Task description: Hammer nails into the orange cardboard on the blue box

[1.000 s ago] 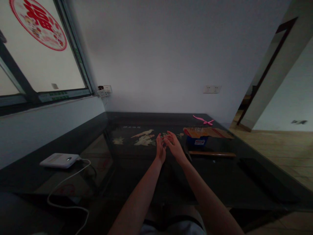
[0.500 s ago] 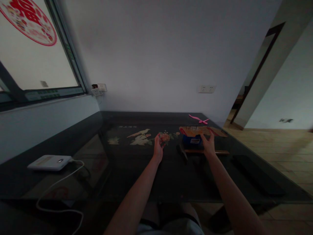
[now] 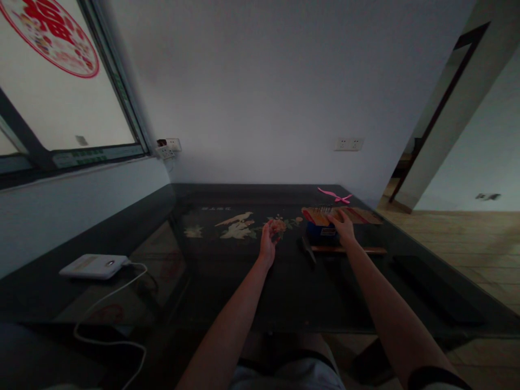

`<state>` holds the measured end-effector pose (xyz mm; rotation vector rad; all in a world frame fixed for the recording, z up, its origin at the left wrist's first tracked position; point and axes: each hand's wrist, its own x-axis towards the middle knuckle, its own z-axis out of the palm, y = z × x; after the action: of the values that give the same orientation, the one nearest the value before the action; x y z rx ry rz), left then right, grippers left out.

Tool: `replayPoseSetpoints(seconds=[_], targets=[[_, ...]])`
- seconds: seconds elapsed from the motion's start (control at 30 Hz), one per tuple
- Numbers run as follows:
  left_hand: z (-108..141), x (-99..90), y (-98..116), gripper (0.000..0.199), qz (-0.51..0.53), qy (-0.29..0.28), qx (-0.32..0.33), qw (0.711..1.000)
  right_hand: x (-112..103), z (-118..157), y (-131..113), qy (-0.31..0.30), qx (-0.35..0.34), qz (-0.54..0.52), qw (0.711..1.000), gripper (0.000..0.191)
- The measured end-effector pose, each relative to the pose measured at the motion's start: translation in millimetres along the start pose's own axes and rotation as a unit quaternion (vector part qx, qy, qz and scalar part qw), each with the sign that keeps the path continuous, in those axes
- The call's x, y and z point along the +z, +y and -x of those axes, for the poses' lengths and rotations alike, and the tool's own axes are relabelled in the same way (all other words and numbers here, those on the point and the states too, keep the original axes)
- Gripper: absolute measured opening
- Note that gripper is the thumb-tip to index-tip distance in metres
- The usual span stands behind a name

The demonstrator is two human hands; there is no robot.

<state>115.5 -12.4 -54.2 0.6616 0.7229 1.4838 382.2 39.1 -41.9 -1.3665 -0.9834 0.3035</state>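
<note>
A person's right hand (image 3: 343,228) meets the orange-red sheet (image 3: 363,215) at its near edge; whether the fingers grip it cannot be told. The sheet lies across a blue box (image 3: 322,233) on the right half of a dark table (image 3: 219,292). The left hand (image 3: 267,245), fingers curled, is beside the printed flowers (image 3: 291,223); any small thing in its grasp cannot be made out. Nearer than the box lies 1 hammer (image 3: 327,249), its handle partly behind the right wrist. A pink ribbon (image 3: 341,199) lies beyond, a black slab (image 3: 439,290) right, a white power bank (image 3: 95,266) far left.
</note>
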Motion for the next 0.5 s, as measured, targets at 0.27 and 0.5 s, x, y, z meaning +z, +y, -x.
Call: replayPoseSetpoints(seconds=[0.27,0.5], targets=[[7.0,4.6,7.2,0.041,-0.049,-0.008,0.026,0.998,19.9,5.4,-8.2,-0.086,0.017,0.054,0.995,0.068],[10.7,5.4,3.8,0.024,-0.244,0.049,0.162,0.955,73.2,37.1,-29.3,-0.186,-0.019,0.048,0.981,0.062]])
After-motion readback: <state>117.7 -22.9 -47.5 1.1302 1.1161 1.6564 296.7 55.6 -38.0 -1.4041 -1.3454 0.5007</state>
